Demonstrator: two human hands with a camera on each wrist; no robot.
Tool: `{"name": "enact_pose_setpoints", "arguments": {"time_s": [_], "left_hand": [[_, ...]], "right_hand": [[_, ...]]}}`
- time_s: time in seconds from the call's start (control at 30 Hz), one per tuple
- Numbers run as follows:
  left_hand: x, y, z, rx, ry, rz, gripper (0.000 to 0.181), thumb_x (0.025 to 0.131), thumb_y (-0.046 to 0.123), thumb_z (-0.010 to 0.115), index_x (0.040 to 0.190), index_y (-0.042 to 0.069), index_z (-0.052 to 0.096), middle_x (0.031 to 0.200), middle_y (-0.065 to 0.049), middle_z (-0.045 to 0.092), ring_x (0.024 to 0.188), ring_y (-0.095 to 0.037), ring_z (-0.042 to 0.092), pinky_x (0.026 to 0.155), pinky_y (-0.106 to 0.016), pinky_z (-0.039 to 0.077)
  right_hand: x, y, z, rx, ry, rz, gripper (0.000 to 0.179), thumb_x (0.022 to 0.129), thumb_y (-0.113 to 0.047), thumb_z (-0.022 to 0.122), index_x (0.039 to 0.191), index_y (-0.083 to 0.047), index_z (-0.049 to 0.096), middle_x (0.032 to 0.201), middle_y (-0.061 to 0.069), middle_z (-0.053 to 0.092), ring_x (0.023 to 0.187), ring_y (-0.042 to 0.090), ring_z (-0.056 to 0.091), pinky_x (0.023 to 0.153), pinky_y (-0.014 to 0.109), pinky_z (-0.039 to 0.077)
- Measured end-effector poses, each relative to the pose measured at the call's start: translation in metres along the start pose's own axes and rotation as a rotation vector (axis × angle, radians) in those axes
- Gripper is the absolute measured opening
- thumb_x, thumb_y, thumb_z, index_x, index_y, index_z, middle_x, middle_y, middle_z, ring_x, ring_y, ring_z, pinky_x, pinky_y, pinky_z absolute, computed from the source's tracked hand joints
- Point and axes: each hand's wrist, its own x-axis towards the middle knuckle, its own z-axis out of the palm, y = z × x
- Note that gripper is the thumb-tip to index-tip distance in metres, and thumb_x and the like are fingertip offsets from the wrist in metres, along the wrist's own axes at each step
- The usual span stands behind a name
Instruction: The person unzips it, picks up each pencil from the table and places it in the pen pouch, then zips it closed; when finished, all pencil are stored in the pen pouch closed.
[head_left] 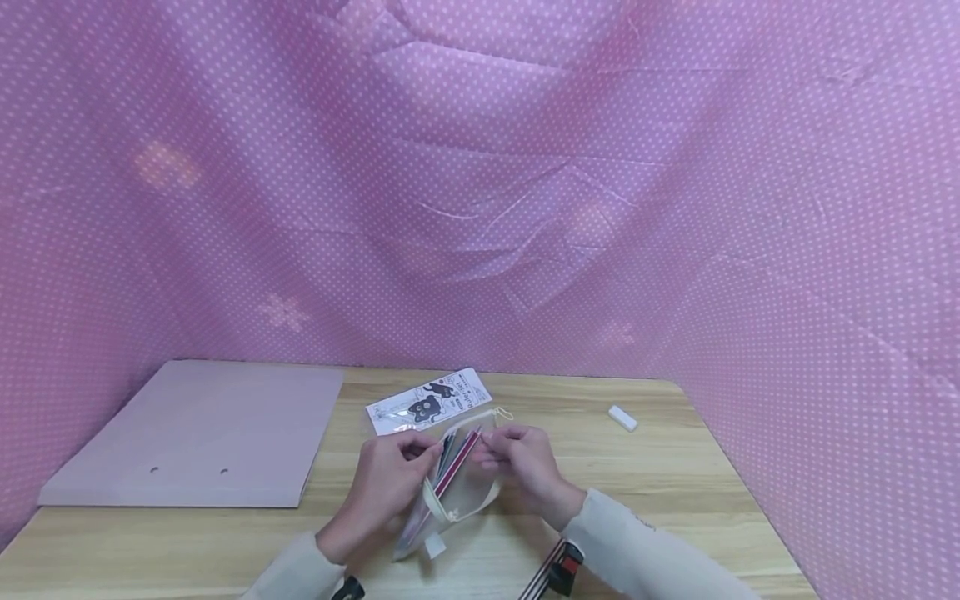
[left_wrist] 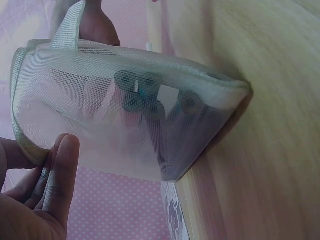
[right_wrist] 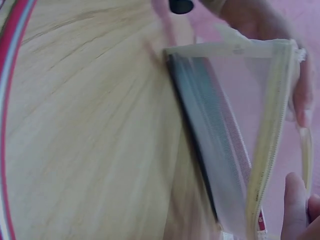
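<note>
A pale translucent mesh zip pouch (head_left: 474,487) is held up over the table with its zipped mouth spread. My left hand (head_left: 390,471) pinches the rim on the left, thumb and fingertips at the edge, as the left wrist view shows with the hand (left_wrist: 47,192) at the zip. On the opposite side my right hand (head_left: 525,462) grips the rim, and its fingertips (right_wrist: 295,197) appear beside the zip in the right wrist view. Inside the pouch lie several slim pens or pencils, one a red stick (head_left: 459,461) leaning up toward the mouth. Dark rounded ends (left_wrist: 145,92) show through the mesh.
A ruler set (head_left: 431,402) in printed packaging lies just behind the pouch. A white eraser (head_left: 622,417) is at the right on the wooden table (head_left: 660,483). At the left lies a large pale board (head_left: 217,425). Pink dotted cloth (head_left: 480,183) hangs around the table.
</note>
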Motion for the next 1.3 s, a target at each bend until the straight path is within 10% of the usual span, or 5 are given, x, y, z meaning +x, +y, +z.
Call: {"name": "enact_pose_setpoints", "arguments": {"time_s": [0.43,0.63,0.93,1.13,1.3], "left_hand": [[0.001,0.001,-0.001,-0.001,-0.008,-0.003,0.004,0.086,0.013,0.079,0.09,0.013,0.079,0.076,0.001,0.074,0.065,-0.008,0.062,0.059,-0.018,0.052],[0.001,0.0,-0.001,0.005,-0.005,-0.007,0.005,0.085,0.014,0.079,0.09,0.015,0.079,0.076,0.001,0.074,0.064,-0.008,0.062,0.059,-0.018,0.053],[0.0,0.001,-0.001,-0.007,-0.008,-0.021,0.004,0.086,0.012,0.078,0.09,0.012,0.079,0.077,0.0,0.074,0.065,-0.008,0.063,0.059,-0.018,0.053],[0.0,0.001,-0.002,0.003,-0.009,-0.021,0.004,0.086,0.012,0.078,0.09,0.012,0.079,0.077,0.0,0.074,0.065,-0.008,0.063,0.059,-0.018,0.054],[0.001,0.0,-0.001,0.007,-0.011,-0.019,0.004,0.086,0.015,0.079,0.09,0.014,0.079,0.079,0.0,0.075,0.066,-0.008,0.063,0.059,-0.018,0.053]], "right_hand": [[0.002,-0.007,-0.043,0.132,0.221,-0.077,0.017,0.098,-0.002,0.059,0.109,0.01,0.061,0.08,0.002,0.072,0.073,0.013,0.072,0.073,0.026,0.063],[-0.004,-0.01,-0.06,-0.231,0.223,-0.186,0.01,0.095,-0.005,0.067,0.102,0.003,0.067,0.084,0.002,0.073,0.075,0.008,0.068,0.072,0.021,0.06],[-0.045,-0.01,-0.061,-1.001,-0.449,-0.749,0.023,0.081,-0.001,0.077,0.099,-0.014,0.074,0.095,-0.004,0.075,0.086,0.006,0.069,0.079,0.02,0.058],[-0.061,-0.003,-0.052,-1.285,-0.897,-0.747,0.038,0.075,-0.014,0.084,0.109,-0.026,0.072,0.106,-0.018,0.07,0.097,-0.009,0.06,0.087,0.003,0.044],[-0.065,0.003,-0.049,-1.335,-1.043,-0.743,0.037,0.071,-0.01,0.083,0.102,-0.025,0.07,0.1,-0.017,0.068,0.093,-0.008,0.056,0.084,-0.003,0.037]]}}
